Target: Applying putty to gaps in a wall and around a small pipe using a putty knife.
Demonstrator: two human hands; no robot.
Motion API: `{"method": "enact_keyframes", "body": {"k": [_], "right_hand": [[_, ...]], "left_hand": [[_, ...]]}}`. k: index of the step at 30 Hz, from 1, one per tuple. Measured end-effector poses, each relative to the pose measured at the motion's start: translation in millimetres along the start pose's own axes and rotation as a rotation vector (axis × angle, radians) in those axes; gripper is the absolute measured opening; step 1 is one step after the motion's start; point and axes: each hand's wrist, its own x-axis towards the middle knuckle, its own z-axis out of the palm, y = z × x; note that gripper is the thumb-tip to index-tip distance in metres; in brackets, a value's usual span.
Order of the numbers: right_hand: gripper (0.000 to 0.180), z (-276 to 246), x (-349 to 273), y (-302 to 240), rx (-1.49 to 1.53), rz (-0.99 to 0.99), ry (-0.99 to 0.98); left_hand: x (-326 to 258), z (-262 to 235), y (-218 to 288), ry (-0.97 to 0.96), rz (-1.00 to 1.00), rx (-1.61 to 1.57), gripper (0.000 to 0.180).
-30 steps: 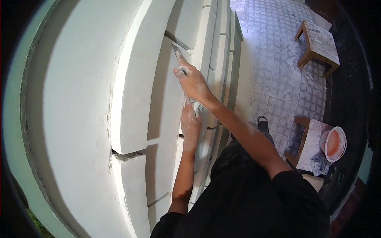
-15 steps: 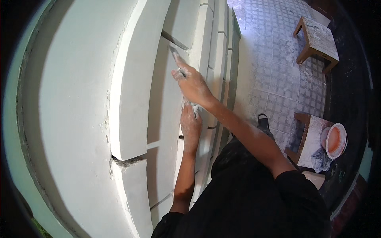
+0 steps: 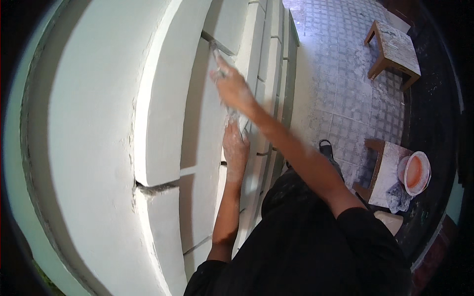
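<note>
My right hand (image 3: 233, 90), dusted white and smeared by motion, reaches up to a dark gap between pale plastered blocks (image 3: 165, 118). Its index finger lies stretched along a narrow grey blade, which looks like a putty knife (image 3: 213, 47); the tip meets the gap's edge. Just below it, my left hand (image 3: 236, 150) is closed, with white smears on its fingers, against the ledge of the blocks. A pale piece shows by its thumb, but I cannot make out what it is.
A dusty wooden stool (image 3: 397, 47) stands far right. On a nearer stool (image 3: 382, 177) sit a white bowl (image 3: 417, 172) with orange inside and a crumpled plastic bag (image 3: 398, 197). My foot (image 3: 326, 147) rests on the white-dusted tiled floor (image 3: 345, 93).
My right hand has moved up and slightly left with the blade, closer to the gap. My left hand has shifted up only slightly, and the view has tilted a little.
</note>
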Motion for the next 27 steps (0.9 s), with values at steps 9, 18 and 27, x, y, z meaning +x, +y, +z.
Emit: {"method": "enact_keyframes", "body": {"k": [9, 18, 27], "right_hand": [[0.062, 7.4, -23.3, 9.4, -0.065, -0.105, -0.006], [0.059, 2.2, 0.8, -16.7, 0.004, -0.056, 0.009], [0.059, 9.4, -15.4, -4.9, -0.023, -0.075, 0.054]], "left_hand": [[2.3, -11.5, 11.1, -0.206, -0.155, -0.009, 0.052], [-3.6, -1.9, 0.9, 0.006, 0.031, 0.031, 0.050], [2.9, -3.7, 8.0, -0.068, -0.032, -0.052, 0.050]]}}
